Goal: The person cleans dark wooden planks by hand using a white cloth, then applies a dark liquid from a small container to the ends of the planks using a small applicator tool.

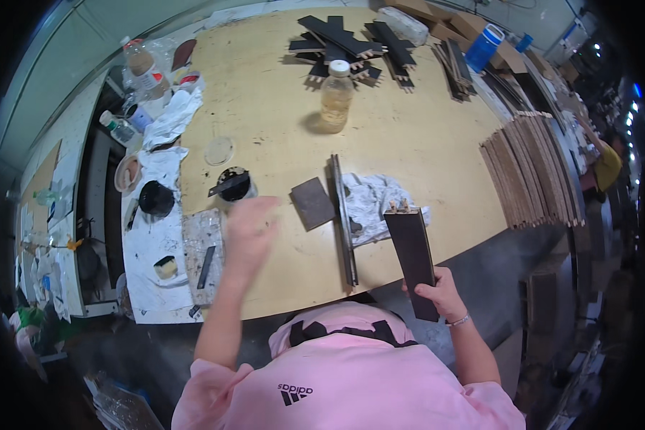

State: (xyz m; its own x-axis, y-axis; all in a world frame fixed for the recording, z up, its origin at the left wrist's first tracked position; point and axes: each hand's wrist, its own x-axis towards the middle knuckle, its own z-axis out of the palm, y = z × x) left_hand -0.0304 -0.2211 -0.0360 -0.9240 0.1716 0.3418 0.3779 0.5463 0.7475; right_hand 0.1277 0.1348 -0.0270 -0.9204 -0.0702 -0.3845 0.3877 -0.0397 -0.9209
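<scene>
My right hand (446, 295) grips a dark-faced wooden slat (411, 261) near its lower end, over the table's front edge. Pale dowels stick out of the slat's upper end. Just in front of a small tub of black paste (241, 190) is my left hand (252, 223), smeared by motion, so its fingers cannot be made out. A dark flat scraper (222, 185) lies across that tub's mouth. Between my hands, a dark rectangular block (312, 204) lies flat beside a long narrow dark slat (342, 222), which touches a crumpled white cloth (374, 208).
A bottle of yellowish liquid (336, 100) stands mid-table, with dark slats (340, 41) piled behind it. Brown boards (530, 172) are stacked at the right edge, and a blue bottle (485, 49) stands farther back. A black bowl (155, 198) and a sponge (165, 267) sit at left.
</scene>
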